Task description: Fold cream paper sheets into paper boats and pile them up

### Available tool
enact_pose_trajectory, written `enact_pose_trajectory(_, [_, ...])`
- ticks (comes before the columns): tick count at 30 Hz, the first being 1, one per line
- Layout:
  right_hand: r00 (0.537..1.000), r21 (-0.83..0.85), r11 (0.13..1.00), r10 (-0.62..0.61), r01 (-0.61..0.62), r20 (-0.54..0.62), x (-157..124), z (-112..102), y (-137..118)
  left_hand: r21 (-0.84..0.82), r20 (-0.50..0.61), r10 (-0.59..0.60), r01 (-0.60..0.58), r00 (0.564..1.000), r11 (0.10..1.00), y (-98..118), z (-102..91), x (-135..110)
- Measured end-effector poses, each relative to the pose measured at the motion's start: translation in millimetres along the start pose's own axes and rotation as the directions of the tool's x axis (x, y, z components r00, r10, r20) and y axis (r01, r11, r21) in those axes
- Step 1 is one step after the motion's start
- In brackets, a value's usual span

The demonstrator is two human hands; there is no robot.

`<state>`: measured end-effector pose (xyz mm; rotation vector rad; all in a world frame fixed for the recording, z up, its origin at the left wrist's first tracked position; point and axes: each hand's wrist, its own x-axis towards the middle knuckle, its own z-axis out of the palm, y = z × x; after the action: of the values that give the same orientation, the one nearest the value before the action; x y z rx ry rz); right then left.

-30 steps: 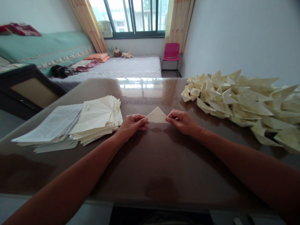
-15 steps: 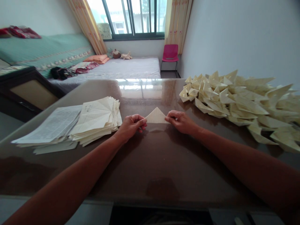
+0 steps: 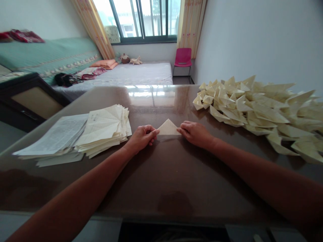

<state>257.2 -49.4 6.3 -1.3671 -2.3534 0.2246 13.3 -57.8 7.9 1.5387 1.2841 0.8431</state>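
A small piece of cream paper [image 3: 168,128], folded into a triangle with its peak pointing away from me, is stretched between my hands over the middle of the table. My left hand [image 3: 143,136] pinches its left corner between thumb and fingers. At the right corner, my right hand [image 3: 193,133] is closed on the paper in a similar pinch. The fingertips hide both outer corners. Left of my left hand lies a stack of creased cream paper sheets [image 3: 101,129]. Many folded paper boats [image 3: 242,104] are heaped to the right, beyond my right hand.
Printed sheets [image 3: 57,134] lie at the left of the glossy brown table [image 3: 161,181]. Past the table's far edge are a bed [image 3: 148,72] and a pink chair [image 3: 183,58]. A dark cabinet [image 3: 32,101] stands at the left, and a white wall [image 3: 257,43] rises at the right.
Both hands have come slightly nearer to me with the folded paper, still pinching its two corners. The stack and the heap have not moved.
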Motion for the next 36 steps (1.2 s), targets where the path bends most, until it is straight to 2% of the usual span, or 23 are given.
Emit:
enact_pose_trajectory(3, [0.993, -0.062, 0.994, -0.098, 0.094, -0.067, -4.6, -6.7, -11.2, 0.090, 0.041, 0.054, -0.058, 0.998, 0.994, 3.4, 2.6, -3.5])
enact_pose_trajectory(6, [0.978, -0.083, 0.974, -0.209, 0.210, 0.025, -8.8, -10.1, -21.8, 0.119, 0.109, 0.099, -0.111, 0.989, 0.987, 8.1, 8.0, -9.2])
enact_pose_trajectory(10, [0.987, -0.067, 0.985, -0.154, 0.157, 0.042, -9.5, -9.0, -23.7, 0.063, 0.173, 0.136, -0.149, 0.975, 0.987, 10.2, 13.5, -13.5])
enact_pose_trajectory(18, [0.988, 0.151, 0.976, -0.149, 0.154, -0.049, -7.3, -4.2, -26.5, 0.038, 0.136, 0.212, -0.219, 0.968, 0.975, 8.6, 15.2, -15.7])
enact_pose_trajectory(23, [0.987, 0.278, 0.947, -0.151, 0.161, -0.056, -8.4, 1.0, -29.3, 0.150, 0.059, 0.326, -0.332, 0.943, 0.931, 12.3, 21.2, -20.2])
enact_pose_trajectory(26, [0.979, 0.262, 0.943, -0.197, 0.204, -0.052, -10.4, 3.4, -32.8, 0.223, 0.054, 0.352, -0.355, 0.934, 0.908, 11.7, 28.1, -21.9])
enact_pose_trajectory(28, [0.976, 0.195, 0.957, -0.208, 0.217, -0.066, -12.3, 3.7, -36.6, 0.258, 0.053, 0.345, -0.347, 0.937, 0.902, 10.0, 32.2, -22.1])
enact_pose_trajectory(32, [0.983, 0.030, 0.988, -0.149, 0.153, -0.104, -15.3, 1.9, -42.8, 0.305, 0.013, 0.347, -0.334, 0.938, 0.892, 9.4, 35.0, -23.3])
enact_pose_trajectory(34, [0.979, 0.017, 0.986, -0.160, 0.164, -0.127, -15.9, 1.0, -43.9, 0.334, -0.012, 0.360, -0.335, 0.933, 0.881, 11.1, 34.7, -25.3])
enact_pose_trajectory(36, [0.966, 0.065, 0.972, -0.216, 0.227, -0.140, -16.1, 0.7, -44.2, 0.354, -0.031, 0.379, -0.344, 0.925, 0.870, 13.1, 34.6, -27.6])
